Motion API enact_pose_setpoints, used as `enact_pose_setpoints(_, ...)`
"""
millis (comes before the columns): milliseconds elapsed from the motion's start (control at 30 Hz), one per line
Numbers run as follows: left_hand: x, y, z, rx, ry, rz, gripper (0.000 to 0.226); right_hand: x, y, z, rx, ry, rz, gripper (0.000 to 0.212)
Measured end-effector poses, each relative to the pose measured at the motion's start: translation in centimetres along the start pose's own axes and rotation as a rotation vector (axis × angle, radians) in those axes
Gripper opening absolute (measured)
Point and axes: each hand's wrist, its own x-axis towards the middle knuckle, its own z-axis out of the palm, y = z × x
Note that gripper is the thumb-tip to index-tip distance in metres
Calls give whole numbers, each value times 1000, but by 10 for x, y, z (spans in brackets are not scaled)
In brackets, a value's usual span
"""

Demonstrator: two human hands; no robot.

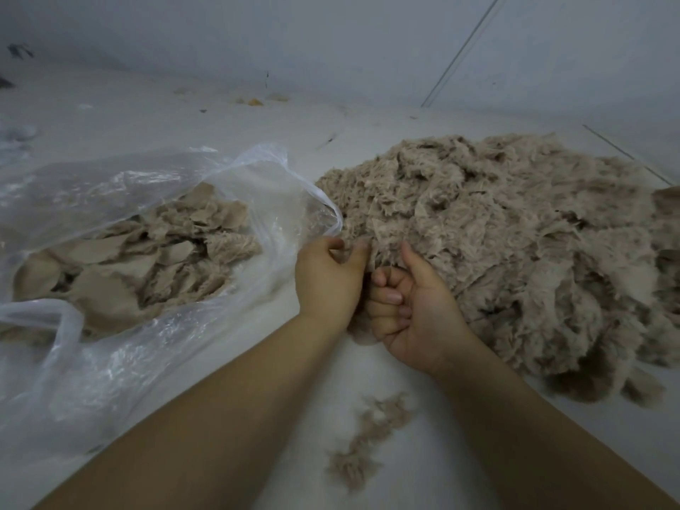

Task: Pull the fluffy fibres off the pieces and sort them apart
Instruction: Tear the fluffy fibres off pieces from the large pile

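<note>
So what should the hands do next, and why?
Probably pull apart. The left hand and right hand sit together at the near edge of the big fluffy pile, fingers curled as if pinching a piece there. Tugging should strip the fluff; the flat piece likely then goes into the plastic bag with the others.

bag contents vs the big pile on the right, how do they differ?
The pieces in the plastic bag look mostly flat, smooth backing showing; the loose pile is shaggy and tangled. The bag's lot is contained and smaller; the pile spreads wide over the bare floor. Both hands, left hand and right hand, work at the pile's edge, not in the bag. Both lots share the same beige-brown colour.
</note>
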Motion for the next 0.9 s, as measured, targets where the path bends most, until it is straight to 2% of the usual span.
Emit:
enact_pose_setpoints(67, 10, 1, 5, 1, -72, -35, 24, 0, 0, -1, 4, -1, 0, 51)
enact_pose_setpoints(200, 10, -10, -6, -129, -36, -36, 25, 0, 0, 1, 20, -11, -14, 47)
enact_pose_setpoints(333, 4, -21, -22, -186, -104, -30, 26, 4, 2, 1, 54, 19, -18, 45)
enact_pose_setpoints(500, 2, -19, -33, -223, -196, -87, 27, 5, 2, 0, 41, 29, -17, 53)
enact_pose_setpoints(667, -8, -15, -53, -616, -286, -260, 23, 5, 2, 1, 53, 38, 1, 60)
enact_pose_setpoints(733, -13, -15, -57, -685, -312, -252, 23, 5, 2, 1, 56, 43, 7, 61)
enact_pose_setpoints(900, -18, -9, -56, -636, -334, -177, 29, 4, 2, 2, 31, 48, 7, 58)
